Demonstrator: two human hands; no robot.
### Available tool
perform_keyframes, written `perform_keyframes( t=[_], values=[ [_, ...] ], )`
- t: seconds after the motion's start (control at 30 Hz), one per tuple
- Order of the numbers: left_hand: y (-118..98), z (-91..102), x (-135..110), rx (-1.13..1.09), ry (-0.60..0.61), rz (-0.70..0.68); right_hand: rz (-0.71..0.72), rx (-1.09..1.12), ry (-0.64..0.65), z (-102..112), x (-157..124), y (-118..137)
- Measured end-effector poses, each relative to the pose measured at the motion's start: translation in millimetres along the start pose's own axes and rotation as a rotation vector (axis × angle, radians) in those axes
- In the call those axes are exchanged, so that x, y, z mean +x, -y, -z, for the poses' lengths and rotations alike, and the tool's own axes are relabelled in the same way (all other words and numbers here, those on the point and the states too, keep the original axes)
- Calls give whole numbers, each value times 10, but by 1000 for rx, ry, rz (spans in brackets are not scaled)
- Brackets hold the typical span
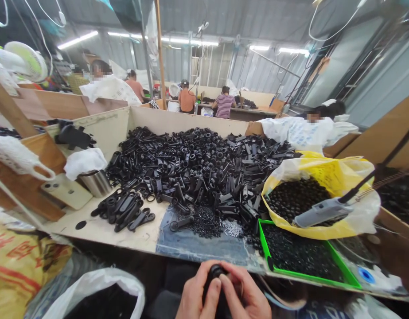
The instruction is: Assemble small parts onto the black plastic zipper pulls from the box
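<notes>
My left hand (196,293) and my right hand (248,296) meet at the bottom middle, in front of the bench edge. Both are closed on one black plastic part (217,271), thumbs pressing side by side near its rounded end. My fingers hide most of this part, so its full shape does not show. Just beyond lies a blue denim cloth (204,250) bearing a heap of tiny black pieces (204,221), small silver pins (231,228) and a single black part with a ring end (181,223).
Black plastic parts (191,164) are piled across the bench. A green tray (348,275) and a yellow-white bag (360,217) of black pieces stand right, with a grey-handled tool (320,212) over the bag. Left are a phone (66,191), a metal cup (97,182) and a white bag (133,285). People work behind.
</notes>
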State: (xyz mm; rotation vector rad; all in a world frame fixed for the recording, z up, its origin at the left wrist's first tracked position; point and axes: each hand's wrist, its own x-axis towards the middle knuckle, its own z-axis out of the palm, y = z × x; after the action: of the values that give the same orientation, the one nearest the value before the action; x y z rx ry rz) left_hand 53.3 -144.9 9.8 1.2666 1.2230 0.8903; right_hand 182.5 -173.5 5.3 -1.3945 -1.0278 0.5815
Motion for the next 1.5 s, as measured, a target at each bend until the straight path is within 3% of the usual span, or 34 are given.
perform_keyframes(
  t=[0.13,0.23,0.33,0.4,0.57,0.77,0.87,1.07,1.33,1.5],
  values=[
    [-188,188,171,21,339,-9,-174,200,280,92,177,-106],
    [-249,298,319,183,451,-152,-296,309,400,64,289,-198],
    [-246,331,423,557,390,-326,-455,396,402,-44,386,-287],
    [-236,325,455,718,336,-316,-517,396,369,-108,466,-299],
    [-265,326,471,534,281,16,-529,280,446,-146,686,-168],
    [-313,345,511,809,189,-72,-386,52,628,-183,721,-139],
    [-352,364,560,619,246,12,-446,113,634,-204,745,-183],
    [-423,435,621,-150,500,528,-257,-81,715,-209,915,-136],
    [-320,479,560,-436,387,676,-233,-167,827,-247,971,-157],
    [-282,481,558,-486,315,748,-258,-141,813,-304,934,-189]
  ],
)
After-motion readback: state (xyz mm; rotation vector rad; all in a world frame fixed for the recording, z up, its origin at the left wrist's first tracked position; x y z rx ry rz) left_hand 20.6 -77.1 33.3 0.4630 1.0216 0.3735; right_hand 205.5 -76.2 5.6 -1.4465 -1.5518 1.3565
